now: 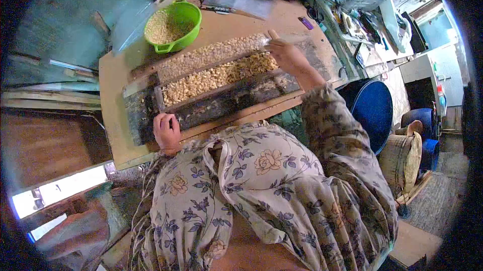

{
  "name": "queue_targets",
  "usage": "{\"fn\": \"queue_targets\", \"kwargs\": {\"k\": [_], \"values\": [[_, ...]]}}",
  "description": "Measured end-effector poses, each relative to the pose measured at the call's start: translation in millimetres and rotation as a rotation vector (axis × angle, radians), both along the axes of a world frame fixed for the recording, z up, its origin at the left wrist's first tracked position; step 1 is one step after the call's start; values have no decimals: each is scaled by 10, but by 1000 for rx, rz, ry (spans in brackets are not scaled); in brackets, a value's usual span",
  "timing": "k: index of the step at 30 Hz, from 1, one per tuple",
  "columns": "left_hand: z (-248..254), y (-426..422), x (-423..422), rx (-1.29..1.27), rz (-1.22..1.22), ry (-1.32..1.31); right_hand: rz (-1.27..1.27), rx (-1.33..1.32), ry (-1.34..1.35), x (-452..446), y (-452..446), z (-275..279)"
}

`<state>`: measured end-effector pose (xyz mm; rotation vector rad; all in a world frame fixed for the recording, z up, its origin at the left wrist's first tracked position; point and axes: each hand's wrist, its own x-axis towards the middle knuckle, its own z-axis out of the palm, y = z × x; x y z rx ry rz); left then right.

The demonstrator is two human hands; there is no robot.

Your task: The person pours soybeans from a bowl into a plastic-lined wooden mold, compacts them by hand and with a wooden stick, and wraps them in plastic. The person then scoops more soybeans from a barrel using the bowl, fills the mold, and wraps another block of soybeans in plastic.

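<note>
A dark wooden frame (pixel 216 111) lies on the table, its long slots filled with small pieces that look like puffed grain. The near strip of puffed pieces (pixel 216 80) is golden and loose. Paler and whitish, the far strip (pixel 211 59) looks more tightly packed. My left hand (pixel 167 131) has its fingers curled at the frame's near left corner. At the right end of the strips, my right hand (pixel 290 58) is closed, with a short light wooden handle (pixel 273 34) sticking out above it. The rest of that tool is hidden or blurred.
A green plastic bowl (pixel 195 25) of pale puffed pieces stands behind the frame at left. Clear plastic sheets (pixel 246 4) lie at the back, near a purple lighter (pixel 306 23). Blue barrels (pixel 373 112) and a drum-like container (pixel 402 158) stand to the right.
</note>
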<state>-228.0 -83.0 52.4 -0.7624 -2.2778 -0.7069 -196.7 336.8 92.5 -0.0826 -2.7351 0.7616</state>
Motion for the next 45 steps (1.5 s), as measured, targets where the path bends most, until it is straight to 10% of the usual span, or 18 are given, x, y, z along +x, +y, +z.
{"fn": "queue_targets", "kwargs": {"k": [2,5,9,15,18,23,30,33,37,40,45], "values": [[10,-5,-1,-10,-5,-12,327,702,20,-227,49,-237],[3,-19,-18,-26,-9,-17,237,386,-439,-126,-265,312],[21,-22,-9,-44,-3,-22,368,695,-72,-70,-71,-4],[31,17,9,-13,23,-12,552,526,-5,31,-55,-17],[46,17,2,-16,2,8,177,-107,-418,29,155,-70],[61,59,19,-1,31,4,259,97,156,-2,359,63],[44,43,46,-26,98,-33,547,146,31,50,109,1],[-77,9,1,29,99,5,55,114,-216,69,-2,142],[-66,-36,-7,69,68,-2,105,58,47,11,-28,342],[48,-64,55,127,43,-33,266,445,70,-74,-99,94],[257,-459,-57,304,-11,-67,103,-109,67,-400,-986,460]]}}
